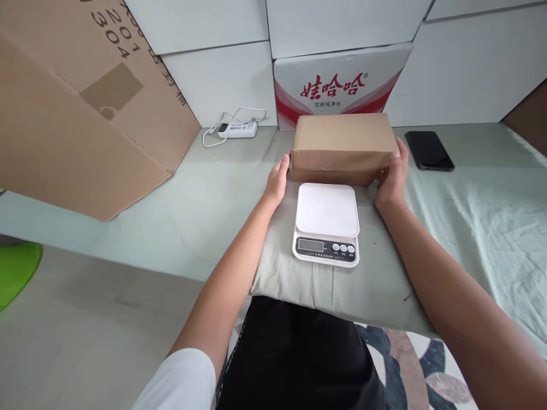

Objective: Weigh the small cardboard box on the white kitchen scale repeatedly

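Brown cardboard box (344, 143) sat on the cloth-covered table (470, 228), just behind the kitchen scale (327, 223) | left hand (277, 181) and right hand (394, 176) clasped its ends | looked stiff, likely light; short ends grip best

wall: white panels (222, 80) | bed sheet: pale green (470, 216) | floor: grey (85, 330)
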A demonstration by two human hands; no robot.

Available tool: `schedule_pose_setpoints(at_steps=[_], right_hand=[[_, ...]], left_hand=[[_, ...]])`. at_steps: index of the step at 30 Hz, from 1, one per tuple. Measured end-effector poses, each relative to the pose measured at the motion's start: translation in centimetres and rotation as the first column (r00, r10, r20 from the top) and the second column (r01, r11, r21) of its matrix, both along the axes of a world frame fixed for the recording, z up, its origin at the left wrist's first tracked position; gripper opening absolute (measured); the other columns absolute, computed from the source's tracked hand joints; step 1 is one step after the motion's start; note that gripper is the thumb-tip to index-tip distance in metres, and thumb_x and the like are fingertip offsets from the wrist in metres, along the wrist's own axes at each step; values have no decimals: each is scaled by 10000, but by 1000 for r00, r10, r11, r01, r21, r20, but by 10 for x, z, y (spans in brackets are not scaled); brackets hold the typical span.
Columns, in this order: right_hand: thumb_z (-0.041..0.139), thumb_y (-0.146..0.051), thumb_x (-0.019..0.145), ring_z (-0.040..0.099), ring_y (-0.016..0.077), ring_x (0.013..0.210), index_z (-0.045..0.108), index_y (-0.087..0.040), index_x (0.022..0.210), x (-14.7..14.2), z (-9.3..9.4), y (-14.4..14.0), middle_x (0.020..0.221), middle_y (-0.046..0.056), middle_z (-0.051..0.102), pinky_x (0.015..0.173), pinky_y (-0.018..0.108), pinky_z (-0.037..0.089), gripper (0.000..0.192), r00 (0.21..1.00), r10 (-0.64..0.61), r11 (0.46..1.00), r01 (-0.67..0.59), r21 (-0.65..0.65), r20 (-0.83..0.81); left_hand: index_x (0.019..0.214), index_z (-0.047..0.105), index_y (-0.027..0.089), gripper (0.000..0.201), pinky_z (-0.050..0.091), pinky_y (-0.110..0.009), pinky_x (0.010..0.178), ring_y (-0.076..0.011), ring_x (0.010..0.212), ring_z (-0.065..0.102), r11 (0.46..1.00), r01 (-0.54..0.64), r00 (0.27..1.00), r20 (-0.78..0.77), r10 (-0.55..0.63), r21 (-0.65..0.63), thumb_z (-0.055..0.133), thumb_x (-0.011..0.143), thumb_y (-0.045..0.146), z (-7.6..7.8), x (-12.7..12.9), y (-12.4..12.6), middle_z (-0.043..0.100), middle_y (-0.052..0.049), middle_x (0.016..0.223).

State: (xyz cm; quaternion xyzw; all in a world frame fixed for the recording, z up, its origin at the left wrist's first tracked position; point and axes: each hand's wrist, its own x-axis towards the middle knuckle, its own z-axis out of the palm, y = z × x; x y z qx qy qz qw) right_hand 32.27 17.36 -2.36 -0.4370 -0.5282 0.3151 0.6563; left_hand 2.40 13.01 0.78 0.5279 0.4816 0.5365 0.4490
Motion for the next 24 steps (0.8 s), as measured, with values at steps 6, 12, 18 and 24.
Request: schedule_pose_setpoints(at_steps=[6, 12, 18, 24], right_hand=[[616, -734, 939, 540, 320, 1579, 599, -255, 1472, -7, 6, -5, 1654, 123, 616, 1313, 496, 439, 716, 994, 82, 992, -75, 99, -77], [654, -743, 892, 566, 330, 1582, 643, -259, 1410, -9, 8, -9, 1587, 85, 685, 1365, 519, 417, 710, 997, 59, 994, -55, 98, -43], [651, -750, 927, 496, 325, 1639, 566, -255, 1543, -5, 5, -9, 1717, 111, 578, 1427, 532, 336, 794, 998, 61, 994, -59, 89, -12], [634, -782, 941, 554, 329, 1572, 604, -269, 1525, -5, 2, -5, 1658, 103, 649, 1429, 544, 333, 778, 997, 59, 992, -65, 108, 59]], left_hand=[[1612, 604, 248, 714, 333, -433, 1440, -275, 1751, 390, 998, 64, 998, 15, -64, -6, 304, 1131, 682, 7, 4, -5, 636, -42, 1721], [1581, 630, 233, 719, 319, -455, 1448, -287, 1753, 386, 997, 61, 998, 16, -61, -38, 283, 1136, 680, 10, 6, -11, 691, -57, 1662], [1551, 653, 242, 773, 373, -462, 1422, -309, 1724, 446, 999, 41, 999, 34, -42, 14, 346, 1087, 777, 3, 5, -6, 668, -75, 1685], [1477, 713, 256, 819, 392, -463, 1410, -319, 1717, 458, 996, 73, 997, 15, -74, 41, 366, 1044, 858, -1, 7, -3, 712, -69, 1636]])
